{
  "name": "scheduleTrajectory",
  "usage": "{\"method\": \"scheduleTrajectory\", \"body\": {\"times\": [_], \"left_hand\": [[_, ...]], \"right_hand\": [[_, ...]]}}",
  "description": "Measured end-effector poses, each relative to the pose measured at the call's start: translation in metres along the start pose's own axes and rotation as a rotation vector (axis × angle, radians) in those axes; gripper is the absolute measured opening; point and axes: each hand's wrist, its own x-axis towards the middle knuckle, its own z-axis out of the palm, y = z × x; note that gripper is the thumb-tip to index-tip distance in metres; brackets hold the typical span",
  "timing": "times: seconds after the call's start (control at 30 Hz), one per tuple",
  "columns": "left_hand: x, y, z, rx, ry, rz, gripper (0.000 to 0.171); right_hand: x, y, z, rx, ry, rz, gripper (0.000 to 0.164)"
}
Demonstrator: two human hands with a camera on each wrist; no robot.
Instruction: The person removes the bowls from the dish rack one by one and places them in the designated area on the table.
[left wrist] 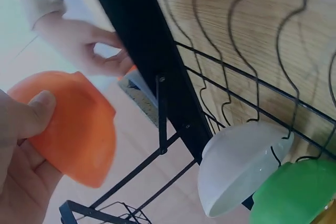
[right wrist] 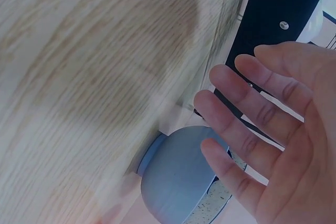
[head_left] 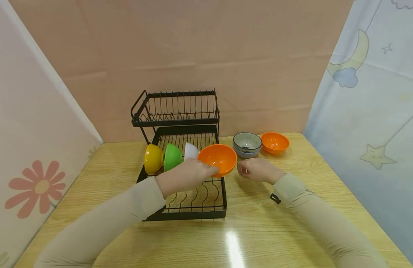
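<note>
An orange bowl (head_left: 223, 158) is pinched at its rim by my left hand (head_left: 189, 173), thumb on one side and fingers on the other. It is held above the right side of the black dish rack (head_left: 193, 215). To its right, my right hand (head_left: 258, 170) holds nothing; in the right wrist view its fingers (right wrist: 247, 108) are loosely bent. Just beyond that hand a speckled grey bowl (head_left: 248, 140) sits in a blue-grey bowl (right wrist: 178, 171). On the rack's lower tier, yellow (head_left: 153, 159), green (head_left: 173, 157) and white (left wrist: 241, 163) bowls stand on their sides in a row.
Another orange bowl (head_left: 275, 142) rests at the table's back right. The rack's upper tier (head_left: 176, 122) rises behind the row of bowls. A peach cloth (head_left: 206, 56) hangs along the table's back, with patterned cloths at both sides. A small black item (head_left: 275, 198) is near the right cuff.
</note>
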Motion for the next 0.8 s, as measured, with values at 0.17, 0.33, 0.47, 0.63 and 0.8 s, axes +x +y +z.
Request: {"method": "scheduleTrajectory", "body": {"times": [0.17,0.33,0.47,0.63,0.8], "left_hand": [[0.002,0.004,0.008,0.159,0.058,0.084,0.015],[0.003,0.005,0.014,0.181,0.081,0.116,0.015],[0.003,0.005,0.016,0.175,0.058,0.121,0.013],[0.004,0.003,0.018,0.187,0.058,0.133,0.008],[0.005,-0.002,0.019,0.186,0.044,0.131,0.007]], "right_hand": [[0.000,0.000,0.001,-0.006,-0.012,0.022,0.004],[-0.001,-0.001,0.001,0.003,-0.008,0.030,0.004],[-0.002,-0.001,0.000,0.012,-0.001,0.025,0.004],[-0.002,0.000,0.000,0.022,0.012,0.009,0.005],[-0.002,-0.003,-0.006,0.015,0.103,0.016,0.006]]}}
